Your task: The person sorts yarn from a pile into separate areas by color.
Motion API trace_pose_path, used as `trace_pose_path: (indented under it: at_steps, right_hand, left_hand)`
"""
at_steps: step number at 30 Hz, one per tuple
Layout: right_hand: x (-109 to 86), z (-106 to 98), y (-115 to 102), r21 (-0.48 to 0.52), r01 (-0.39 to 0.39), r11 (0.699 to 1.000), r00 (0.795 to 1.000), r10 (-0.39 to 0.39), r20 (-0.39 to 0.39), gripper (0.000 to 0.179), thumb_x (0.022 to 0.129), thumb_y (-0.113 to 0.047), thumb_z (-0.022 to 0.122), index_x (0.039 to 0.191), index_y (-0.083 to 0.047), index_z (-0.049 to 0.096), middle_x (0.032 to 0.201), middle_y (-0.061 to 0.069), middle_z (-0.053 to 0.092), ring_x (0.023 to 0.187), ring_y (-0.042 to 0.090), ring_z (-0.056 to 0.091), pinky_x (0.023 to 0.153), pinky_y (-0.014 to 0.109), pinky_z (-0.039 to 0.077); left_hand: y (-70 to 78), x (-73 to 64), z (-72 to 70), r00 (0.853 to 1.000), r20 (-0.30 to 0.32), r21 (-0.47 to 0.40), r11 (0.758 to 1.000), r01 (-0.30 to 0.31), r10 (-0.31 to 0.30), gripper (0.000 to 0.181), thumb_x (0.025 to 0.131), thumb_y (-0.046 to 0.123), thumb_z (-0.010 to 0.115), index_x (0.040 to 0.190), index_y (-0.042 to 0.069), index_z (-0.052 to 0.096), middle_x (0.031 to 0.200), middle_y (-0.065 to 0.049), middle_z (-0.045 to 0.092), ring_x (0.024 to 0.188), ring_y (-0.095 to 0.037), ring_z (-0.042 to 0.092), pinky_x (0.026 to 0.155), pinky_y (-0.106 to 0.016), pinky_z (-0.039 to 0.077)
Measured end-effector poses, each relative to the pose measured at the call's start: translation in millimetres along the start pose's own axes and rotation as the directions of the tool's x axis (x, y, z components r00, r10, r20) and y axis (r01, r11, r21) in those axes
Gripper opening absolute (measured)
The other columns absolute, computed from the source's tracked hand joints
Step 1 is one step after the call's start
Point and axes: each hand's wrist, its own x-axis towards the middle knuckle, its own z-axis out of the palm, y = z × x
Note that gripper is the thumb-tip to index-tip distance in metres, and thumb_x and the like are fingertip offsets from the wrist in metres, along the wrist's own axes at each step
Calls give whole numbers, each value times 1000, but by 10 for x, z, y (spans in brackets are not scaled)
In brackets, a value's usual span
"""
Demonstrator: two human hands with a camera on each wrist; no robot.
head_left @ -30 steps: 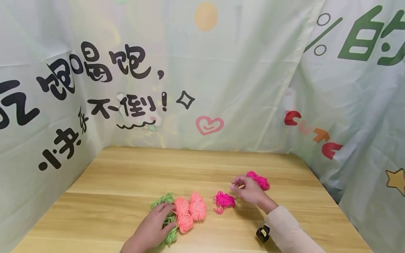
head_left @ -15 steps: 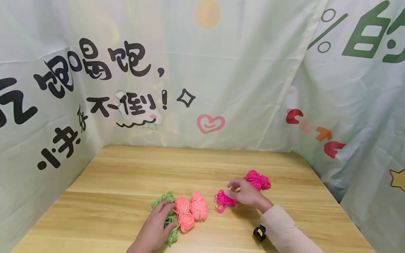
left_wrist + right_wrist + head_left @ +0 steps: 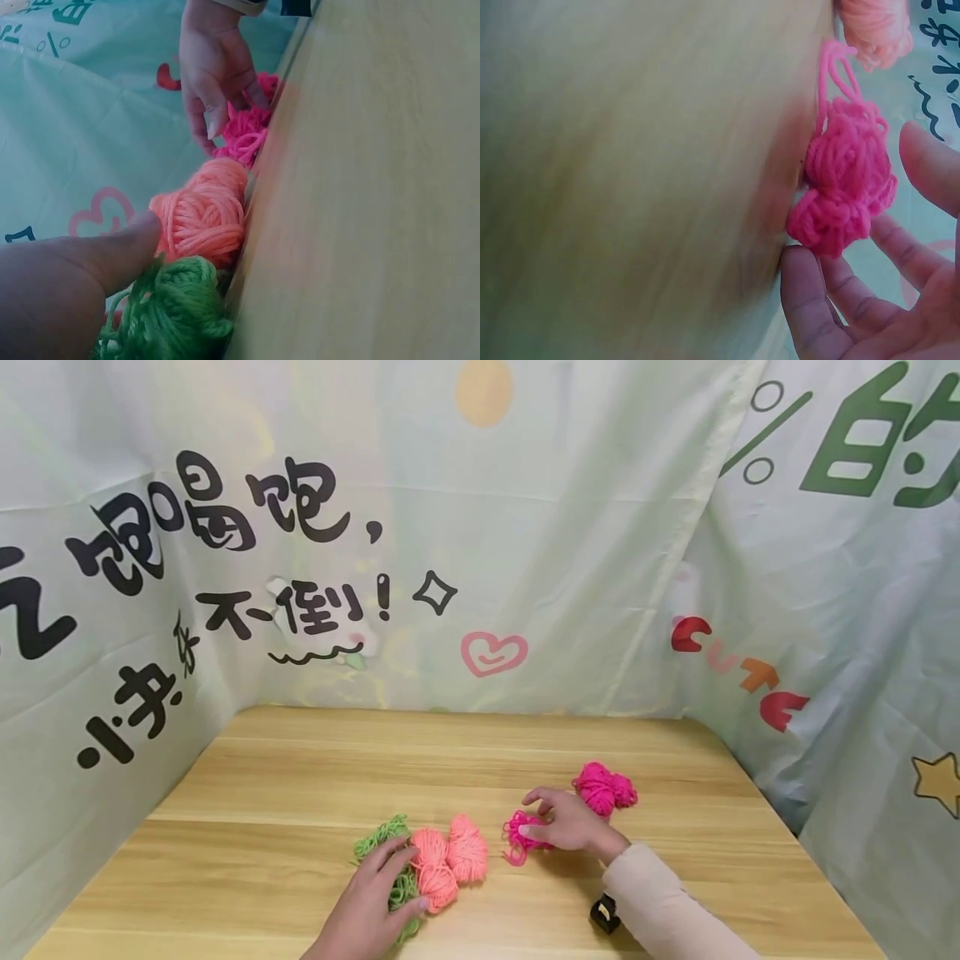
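Observation:
My left hand (image 3: 367, 893) lies over a green yarn skein (image 3: 378, 837), fingers gently bent and spread across it. In the left wrist view its thumb (image 3: 124, 259) reaches over the green yarn to the coral yarn. Two coral skeins (image 3: 442, 864) lie side by side just right of the green one. My right hand (image 3: 566, 822) is over the nearer bright pink skein (image 3: 517, 835), partly covering it. The right wrist view shows this pink skein (image 3: 847, 169) between the thumb and the spread fingers, with fingertips right at its end. A loose pink loop trails off the far end.
A second bright pink skein (image 3: 600, 787) lies behind the right hand. Beside the right sleeve (image 3: 671, 897) is a small black object (image 3: 603, 912). The wooden table (image 3: 262, 835) is bordered by printed fabric curtains (image 3: 570, 568) at the back and sides.
My right hand has moved left and a little nearer, from beside the nearer pink skein to over it, uncovering more of the farther one. The left hand stays on the green skein.

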Motion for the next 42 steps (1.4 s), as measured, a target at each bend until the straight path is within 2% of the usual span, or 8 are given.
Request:
trace_pose_path:
  at_steps: [7,11,15,19,30,42]
  right_hand:
    - [30,60,-30,-20,23,1000,999,-22,30,42,79,-22,81,116,-10,65,92,6,61,75,17,55,73,39,49]
    - [31,91,-63,6,4,1000,998,-4,59,32,79,-18,81,108,-12,68,87,4,60,75,17,55,70,38,49]
    - [19,114,-107,49,11,999,995,-16,103,21,81,-14,78,99,-12,67,80,2,58,67,17,54,62,33,47]
    - [10,126,-152,87,18,996,991,-30,134,18,84,-14,76,96,-10,64,77,2,56,63,15,53,58,30,45]
    - [6,94,-186,146,-1,989,992,-17,124,17,85,-11,74,97,-8,62,78,4,57,62,15,53,56,30,45]
    - [25,55,-218,154,-32,988,993,14,118,19,86,-12,74,100,-7,63,83,5,57,65,17,56,59,32,47]
  left_hand:
    - [-18,-7,2,1000,0,15,1000,-21,21,58,85,35,75,131,6,56,139,-14,47,123,-37,48,93,-52,48]
    - [-16,-13,9,999,16,11,999,-33,33,55,86,33,74,130,4,57,137,-14,49,121,-37,50,92,-51,48]
    - [-4,-25,7,999,39,0,1000,-21,21,55,87,34,73,130,4,57,135,-14,50,120,-38,51,92,-52,48]
    - [8,-36,8,999,41,0,1000,-20,20,55,86,32,74,130,4,57,134,-13,51,119,-37,51,92,-52,48]
    - [0,-30,43,996,-15,51,995,-82,83,49,87,31,73,125,4,60,128,-13,55,116,-36,54,93,-53,47]
    - [-7,-34,60,997,-28,56,996,-63,65,48,87,29,73,126,6,59,132,-12,53,119,-35,52,96,-52,46]
